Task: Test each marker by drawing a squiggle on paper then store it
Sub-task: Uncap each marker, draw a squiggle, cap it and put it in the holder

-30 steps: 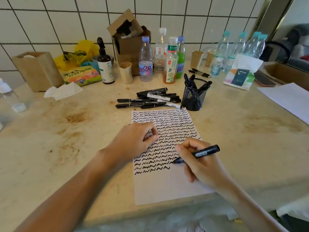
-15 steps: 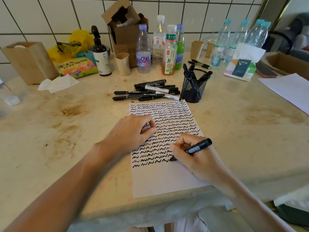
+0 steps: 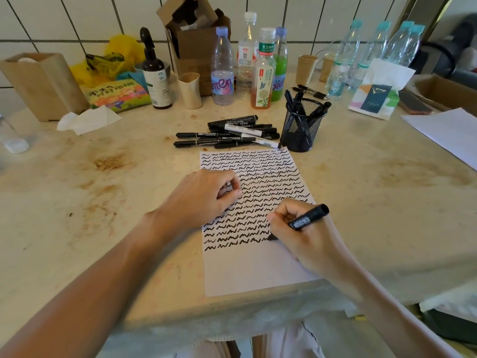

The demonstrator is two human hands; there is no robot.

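A white paper point(image 3: 253, 272) lies in front of me, its upper part filled with rows of black squiggles. My right hand point(image 3: 304, 244) grips a black marker point(image 3: 308, 218) like a pen, tip down on the sheet at the right end of the lowest row. My left hand point(image 3: 201, 200) rests on the paper's left side with curled fingers, thumb pinched against them on a small dark thing, seemingly the marker cap point(image 3: 227, 187). Several black markers point(image 3: 232, 135) lie piled beyond the sheet. To the right of the pile, a black mesh cup point(image 3: 300, 127) holds a few more.
Bottles point(image 3: 263, 71), paper cups point(image 3: 189, 90), a dark pump bottle point(image 3: 154, 73) and cardboard boxes point(image 3: 196, 37) line the tiled wall. A tissue pack point(image 3: 375, 96) and another white sheet point(image 3: 449, 133) lie at the right. A crumpled tissue point(image 3: 87, 120) lies at the left.
The marker tip has crept rightward along the lowest row, lengthening the squiggle. My left hand has stayed on the paper. The view has shifted slightly.
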